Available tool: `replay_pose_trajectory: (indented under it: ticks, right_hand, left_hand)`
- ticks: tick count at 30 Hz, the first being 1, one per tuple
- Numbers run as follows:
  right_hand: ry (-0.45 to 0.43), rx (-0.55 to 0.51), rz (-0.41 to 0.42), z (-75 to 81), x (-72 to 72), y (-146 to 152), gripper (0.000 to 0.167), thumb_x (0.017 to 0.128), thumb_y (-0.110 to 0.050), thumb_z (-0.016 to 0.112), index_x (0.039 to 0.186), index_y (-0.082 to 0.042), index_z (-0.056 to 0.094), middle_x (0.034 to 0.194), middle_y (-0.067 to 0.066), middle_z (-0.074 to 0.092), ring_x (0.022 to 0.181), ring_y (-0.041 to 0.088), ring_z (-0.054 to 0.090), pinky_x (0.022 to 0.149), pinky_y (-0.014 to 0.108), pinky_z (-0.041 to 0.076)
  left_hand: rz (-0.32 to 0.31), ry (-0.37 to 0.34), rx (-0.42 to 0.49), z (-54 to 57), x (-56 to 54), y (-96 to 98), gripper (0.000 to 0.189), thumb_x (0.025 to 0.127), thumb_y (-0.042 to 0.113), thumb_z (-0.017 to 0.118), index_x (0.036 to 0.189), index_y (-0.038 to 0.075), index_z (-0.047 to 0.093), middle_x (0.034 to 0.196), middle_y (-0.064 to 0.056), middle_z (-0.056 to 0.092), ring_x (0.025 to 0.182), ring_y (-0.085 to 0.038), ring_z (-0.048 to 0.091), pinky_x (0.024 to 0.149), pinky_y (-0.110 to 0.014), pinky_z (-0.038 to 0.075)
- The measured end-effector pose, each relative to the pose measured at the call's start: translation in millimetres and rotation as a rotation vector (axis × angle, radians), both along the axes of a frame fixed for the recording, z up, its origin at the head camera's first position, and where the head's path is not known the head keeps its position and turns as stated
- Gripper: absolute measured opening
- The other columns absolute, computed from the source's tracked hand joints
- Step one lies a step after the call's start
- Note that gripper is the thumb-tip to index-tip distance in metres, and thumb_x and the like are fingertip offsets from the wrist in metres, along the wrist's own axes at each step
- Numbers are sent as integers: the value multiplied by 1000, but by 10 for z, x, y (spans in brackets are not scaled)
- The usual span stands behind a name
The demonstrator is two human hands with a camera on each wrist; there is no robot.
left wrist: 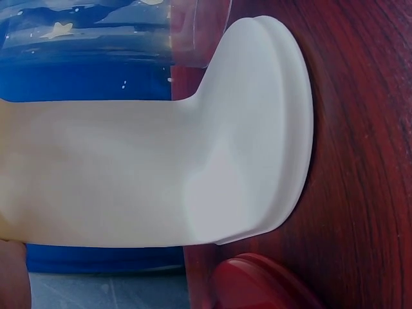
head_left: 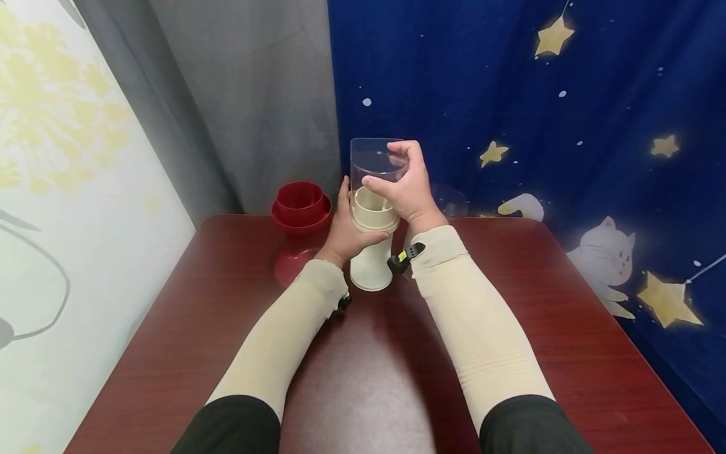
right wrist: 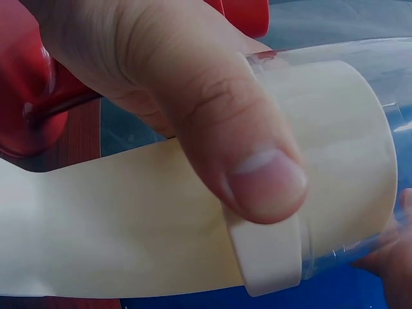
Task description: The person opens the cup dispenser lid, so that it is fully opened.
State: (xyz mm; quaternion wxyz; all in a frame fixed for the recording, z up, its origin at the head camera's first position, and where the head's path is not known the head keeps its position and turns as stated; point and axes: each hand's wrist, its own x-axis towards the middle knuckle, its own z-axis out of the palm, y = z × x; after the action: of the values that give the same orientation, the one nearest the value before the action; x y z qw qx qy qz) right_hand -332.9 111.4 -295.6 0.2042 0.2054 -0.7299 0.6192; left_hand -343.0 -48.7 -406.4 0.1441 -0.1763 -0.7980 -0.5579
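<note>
Near the back of the table stands a cream pedestal stand (head_left: 371, 265) with a flared base and a ringed collar (right wrist: 264, 257). My left hand (head_left: 345, 234) grips it just at the collar, thumb across the front. Over the ring above the collar sits a clear plastic cylinder (head_left: 368, 151), upright with its top open. My right hand (head_left: 413, 189) holds this cylinder, its thumb on the near side and fingers on the right side. Whether the cylinder's lower edge is fully seated on the collar, I cannot tell.
A red stand (head_left: 300, 208) of similar shape is just left of the cream one, its base (left wrist: 257, 283) close by. Another clear plastic piece (head_left: 452, 200) is behind my right wrist, partly hidden. Curtains (head_left: 272, 94) hang directly behind the table's (head_left: 363, 378) back edge.
</note>
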Motion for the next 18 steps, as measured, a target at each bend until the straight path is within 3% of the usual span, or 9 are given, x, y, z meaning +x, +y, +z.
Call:
replay_pose_trajectory:
  ticks: [11, 18]
  right_hand:
    - [6, -6, 4, 33, -19, 29, 77, 72, -15, 92, 137, -7, 50, 143, 12, 56, 133, 27, 55, 107, 40, 52]
    - [52, -58, 46, 219, 9, 58, 74, 73, -13, 89, 135, -6, 48, 143, 14, 54, 136, 32, 53, 111, 41, 52]
  left_hand:
    - [-3, -8, 9, 0, 3, 17, 143, 66, 35, 99, 168, 35, -1, 168, -12, 33, 146, -29, 44, 120, -46, 44]
    - [3, -3, 11, 3, -13, 14, 145, 64, 33, 100, 169, 27, 0, 170, -10, 31, 148, -29, 43, 123, -47, 40]
